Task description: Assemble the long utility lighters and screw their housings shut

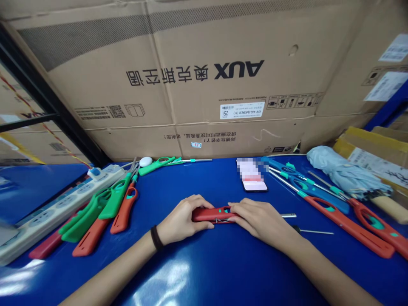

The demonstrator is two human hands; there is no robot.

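A red long-nosed lighter (208,214) lies crosswise between my two hands, low over the blue tabletop. My left hand (186,217) grips its handle end, fingers above and thumb below. Around the trigger end, the fingers of my right hand (258,216) are closed on it, hiding part of the casing. A seam with thin metal parts shows along the lighter's near edge. Past my right hand, a short metal tube end (289,216) sticks out; I cannot tell whether it belongs to this lighter. A thin metal shaft (315,232) with a dark end lies beside my right wrist.
Green lighters (116,199) and orange lighters (125,211) lie at left by a white power strip (60,204). Several more, red (350,225) and blue (321,193), are at right near a folded umbrella (347,172). A phone (251,174) lies before a cardboard wall (197,42).
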